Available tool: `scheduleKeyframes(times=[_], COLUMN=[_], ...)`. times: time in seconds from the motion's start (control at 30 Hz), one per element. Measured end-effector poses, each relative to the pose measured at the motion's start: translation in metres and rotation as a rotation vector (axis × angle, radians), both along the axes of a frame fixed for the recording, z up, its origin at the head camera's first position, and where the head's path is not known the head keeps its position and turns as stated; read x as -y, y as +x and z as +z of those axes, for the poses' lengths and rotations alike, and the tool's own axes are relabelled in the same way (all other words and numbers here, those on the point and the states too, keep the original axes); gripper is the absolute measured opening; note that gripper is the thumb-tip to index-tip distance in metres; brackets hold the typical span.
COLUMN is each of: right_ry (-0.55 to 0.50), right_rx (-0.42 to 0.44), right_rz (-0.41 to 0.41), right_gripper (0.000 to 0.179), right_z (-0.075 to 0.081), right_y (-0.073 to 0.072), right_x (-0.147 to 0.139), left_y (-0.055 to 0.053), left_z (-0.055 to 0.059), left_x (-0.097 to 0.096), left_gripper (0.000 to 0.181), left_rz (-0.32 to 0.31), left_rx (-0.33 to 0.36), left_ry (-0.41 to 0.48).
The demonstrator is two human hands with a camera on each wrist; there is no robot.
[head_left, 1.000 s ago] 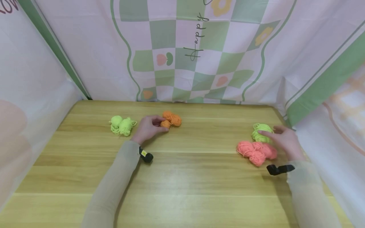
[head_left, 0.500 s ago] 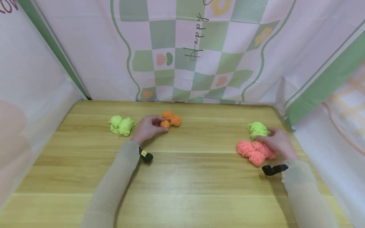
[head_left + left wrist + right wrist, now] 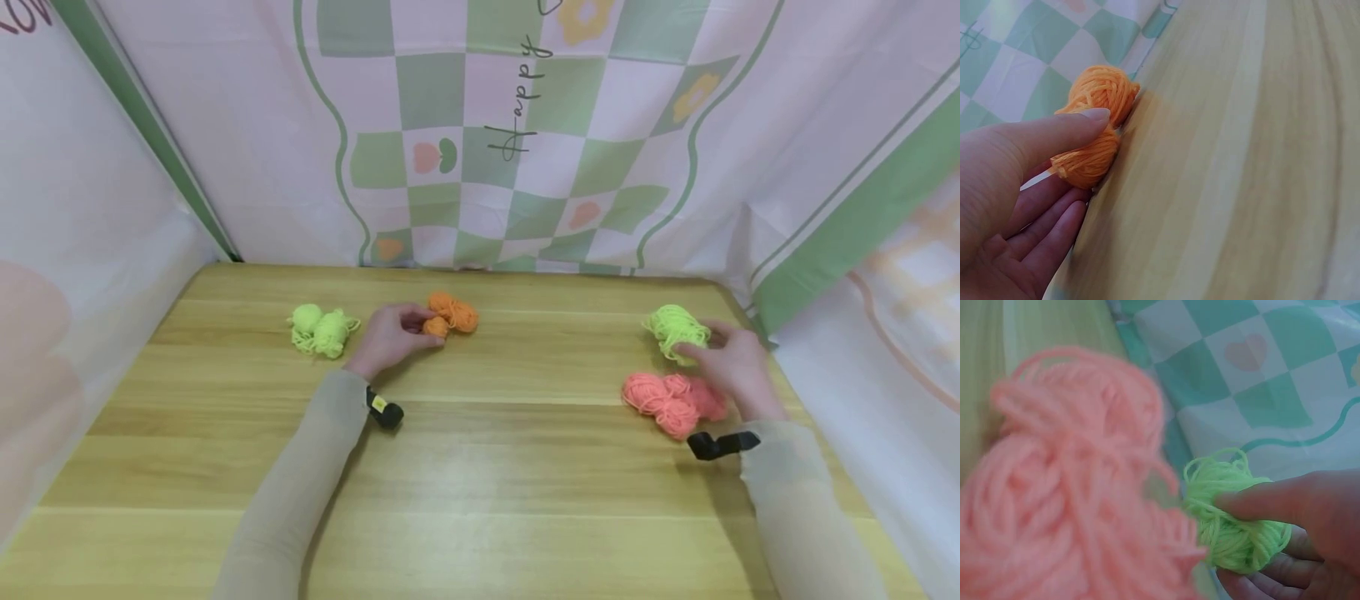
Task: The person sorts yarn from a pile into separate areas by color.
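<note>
My left hand pinches the near end of the lobed orange yarn bundle, probably steadying it on the wooden surface. My right hand pinches the oval lime-green yarn skein beyond the lobed coral-pink yarn bundle, seemingly keeping them apart.

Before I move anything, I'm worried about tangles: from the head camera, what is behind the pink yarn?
Beyond the pink yarn is green yarn, pinched in the right hand, which covers part of it. Anything directly beneath the pink yarn is hidden.
</note>
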State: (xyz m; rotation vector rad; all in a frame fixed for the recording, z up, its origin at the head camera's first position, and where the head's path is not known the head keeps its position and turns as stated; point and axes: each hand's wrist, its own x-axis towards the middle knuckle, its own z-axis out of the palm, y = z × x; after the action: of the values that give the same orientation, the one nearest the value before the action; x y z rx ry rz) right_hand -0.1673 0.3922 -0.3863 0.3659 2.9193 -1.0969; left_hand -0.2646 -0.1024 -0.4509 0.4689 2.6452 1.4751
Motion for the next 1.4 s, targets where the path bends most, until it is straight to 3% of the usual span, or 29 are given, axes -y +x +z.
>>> scheduleKeyframes(times=[0.43,0.83,1.03,1.2,1.4], right_ry=[-0.002,-0.034,-0.064,-0.101,-0.130], right_rx=[-0.077,-0.195,-0.238,-0.241,-0.248], right_rz=[0.029,0.150,0.203,0.238,0.271], right_gripper=[0.082,0.063,0.058,0.055,0.054], right_z=[0.019,0.025,0.024,0.023,0.021], right_y=[-0.001,-0.003,-0.004,-0.005,-0.008], right_x=[0.028,0.073,0.091,0.103,0.115], left_y=[0.001,0.007,0.021,0.027,0.031], left_z=[0.000,0.001,0.016,0.028,0.035], left_x=[-0.001,0.005,0.025,0.054,0.088], left_gripper=[0.045,0.053,0.062,0.062,0.059], left_rz=[-0.003,-0.034,0.034,0.084,0.146], left_rx=[-0.016,-0.004,-0.008,-0.066,-0.140], left_ry=[0.025,0.122,0.111,0.129,0.142])
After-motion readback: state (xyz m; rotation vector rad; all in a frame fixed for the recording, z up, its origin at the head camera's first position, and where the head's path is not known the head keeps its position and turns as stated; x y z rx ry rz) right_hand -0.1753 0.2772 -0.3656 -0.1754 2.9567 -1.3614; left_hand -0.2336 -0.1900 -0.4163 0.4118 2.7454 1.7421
